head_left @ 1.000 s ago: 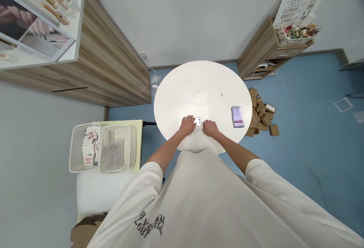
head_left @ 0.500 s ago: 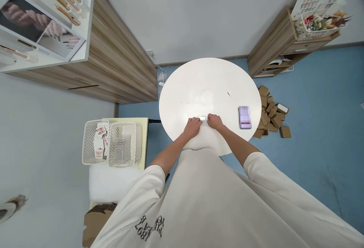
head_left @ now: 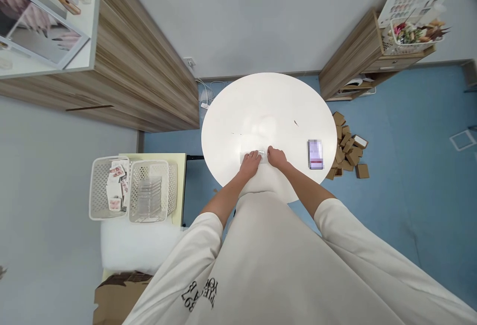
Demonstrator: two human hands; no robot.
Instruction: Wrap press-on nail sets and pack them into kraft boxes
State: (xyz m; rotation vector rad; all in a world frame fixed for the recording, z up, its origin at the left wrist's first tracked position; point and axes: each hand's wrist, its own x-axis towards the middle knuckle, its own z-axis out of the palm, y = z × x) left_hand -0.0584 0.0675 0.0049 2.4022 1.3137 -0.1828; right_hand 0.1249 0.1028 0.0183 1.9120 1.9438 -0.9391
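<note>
- Head view: our left hand [head_left: 249,163] and right hand [head_left: 277,156] sit close together at the near edge of the round white table [head_left: 223,116], apparently not quite touching.
- Between them lies a small clear plastic sleeve [head_left: 261,155], partly under our left fingers, with its right end at our right fingers. We cannot tell whether they grip it or only press on it.
- Beyond our right hand lies a blurred flat packet [head_left: 315,154]. Further right, cardboard pieces [head_left: 345,146] are heaped on the blue floor [head_left: 406,131].
- Left of our left hand stand a basket of printed cards [head_left: 109,188] and a basket of clear sleeves [head_left: 149,192].
- Risks: uneven pressure could make the thin sleeve slide on the smooth tabletop, and a hard pull could crease or tear it. So near the edge, a slip could drop it to the floor.
</note>
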